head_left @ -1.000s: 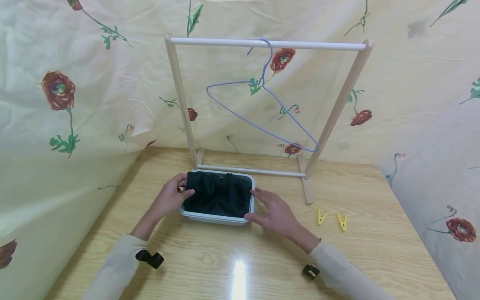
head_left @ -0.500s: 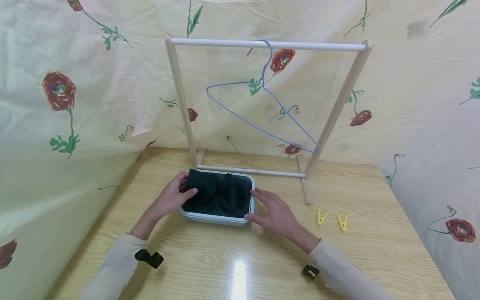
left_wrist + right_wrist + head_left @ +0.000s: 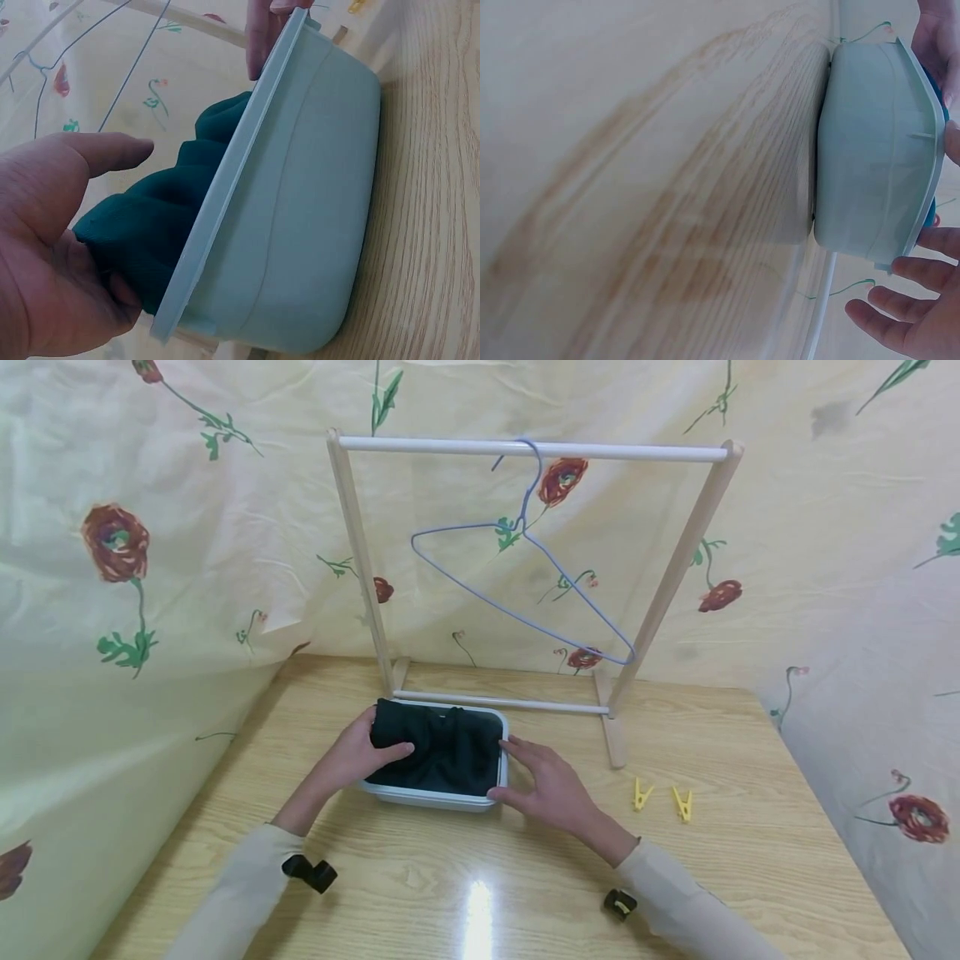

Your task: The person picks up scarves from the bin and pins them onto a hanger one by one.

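Dark cloth (image 3: 442, 752) still in the tub (image 3: 450, 802)!
My left hand (image 3: 354, 753) on it, can't tell if gripping; right hand (image 3: 551, 787) alongside, fingers apart; ahead, bare hanger (image 3: 522, 521).

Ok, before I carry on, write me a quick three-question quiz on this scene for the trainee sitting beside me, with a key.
1. How many yellow clothespins lie on the table?

2. True or false: the blue hanger hooks over the rack's top bar.

3. Which thing is the left hand nearest to?
A) the yellow clothespins
B) the dark cloth in the tub
C) the blue hanger

Key: 1. Two. 2. True. 3. B.
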The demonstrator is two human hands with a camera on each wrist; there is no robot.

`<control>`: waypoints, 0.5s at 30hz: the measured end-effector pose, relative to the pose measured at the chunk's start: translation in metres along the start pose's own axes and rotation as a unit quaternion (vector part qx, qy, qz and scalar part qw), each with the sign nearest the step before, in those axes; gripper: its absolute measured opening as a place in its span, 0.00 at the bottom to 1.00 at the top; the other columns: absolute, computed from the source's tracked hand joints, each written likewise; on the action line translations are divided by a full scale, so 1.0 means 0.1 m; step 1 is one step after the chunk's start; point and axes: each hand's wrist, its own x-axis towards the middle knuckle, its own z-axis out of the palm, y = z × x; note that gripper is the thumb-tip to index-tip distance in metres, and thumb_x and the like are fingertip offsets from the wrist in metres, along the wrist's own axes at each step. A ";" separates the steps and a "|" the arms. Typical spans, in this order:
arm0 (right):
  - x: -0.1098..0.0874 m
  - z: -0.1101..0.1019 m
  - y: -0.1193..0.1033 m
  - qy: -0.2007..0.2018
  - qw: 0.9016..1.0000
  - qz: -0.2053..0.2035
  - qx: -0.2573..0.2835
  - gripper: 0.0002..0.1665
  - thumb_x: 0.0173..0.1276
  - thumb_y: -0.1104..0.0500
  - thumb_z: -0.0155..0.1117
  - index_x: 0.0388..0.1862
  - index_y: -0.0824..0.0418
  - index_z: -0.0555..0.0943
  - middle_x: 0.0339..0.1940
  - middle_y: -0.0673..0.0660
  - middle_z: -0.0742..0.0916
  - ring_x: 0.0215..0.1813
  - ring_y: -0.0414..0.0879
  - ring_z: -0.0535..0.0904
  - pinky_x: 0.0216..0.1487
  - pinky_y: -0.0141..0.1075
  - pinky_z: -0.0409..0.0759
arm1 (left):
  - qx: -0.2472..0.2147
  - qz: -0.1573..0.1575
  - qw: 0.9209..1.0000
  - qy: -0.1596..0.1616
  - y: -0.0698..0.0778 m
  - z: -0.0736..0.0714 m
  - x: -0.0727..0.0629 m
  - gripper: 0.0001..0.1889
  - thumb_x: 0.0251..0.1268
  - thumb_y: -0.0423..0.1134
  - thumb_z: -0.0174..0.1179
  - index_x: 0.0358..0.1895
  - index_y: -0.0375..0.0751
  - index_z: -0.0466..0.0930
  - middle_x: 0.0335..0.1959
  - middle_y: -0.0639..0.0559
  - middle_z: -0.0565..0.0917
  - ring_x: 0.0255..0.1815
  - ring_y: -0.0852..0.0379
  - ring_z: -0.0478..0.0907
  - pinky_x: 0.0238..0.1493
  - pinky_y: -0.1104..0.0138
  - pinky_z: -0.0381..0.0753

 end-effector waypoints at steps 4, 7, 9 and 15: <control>0.00 0.01 0.00 0.001 1.000 0.000 -0.003 0.47 0.66 0.30 0.65 0.76 0.54 0.72 0.77 0.57 0.73 0.74 0.60 0.70 0.69 0.59 0.71 | -0.001 -0.023 1.000 -0.002 0.03 0.05 0.03 0.59 0.63 0.57 0.70 0.82 0.31 0.39 0.82 0.32 0.48 0.80 0.34 0.52 0.76 0.40 0.56; 0.00 0.00 0.00 0.000 1.000 0.001 -0.002 0.47 0.66 0.30 0.65 0.76 0.54 0.72 0.77 0.57 0.73 0.74 0.60 0.70 0.69 0.59 0.71 | 0.002 -0.029 1.000 0.007 0.05 0.09 0.05 0.59 0.63 0.58 0.70 0.82 0.31 0.39 0.82 0.32 0.49 0.79 0.35 0.55 0.75 0.41 0.58; 0.00 0.00 -0.01 0.001 1.000 0.002 -0.001 0.47 0.66 0.31 0.66 0.76 0.54 0.72 0.77 0.57 0.73 0.74 0.60 0.70 0.69 0.59 0.71 | 0.009 -0.030 0.999 0.014 0.05 0.11 0.07 0.59 0.63 0.58 0.70 0.82 0.32 0.40 0.82 0.32 0.51 0.78 0.36 0.59 0.74 0.41 0.61; 0.00 -0.01 -0.01 0.002 1.000 0.003 -0.003 0.47 0.65 0.31 0.66 0.76 0.54 0.72 0.77 0.58 0.73 0.74 0.60 0.70 0.70 0.58 0.71 | 0.043 -0.035 0.998 0.029 0.08 0.17 0.09 0.56 0.61 0.61 0.70 0.80 0.30 0.48 0.77 0.31 0.62 0.68 0.38 0.70 0.68 0.43 0.71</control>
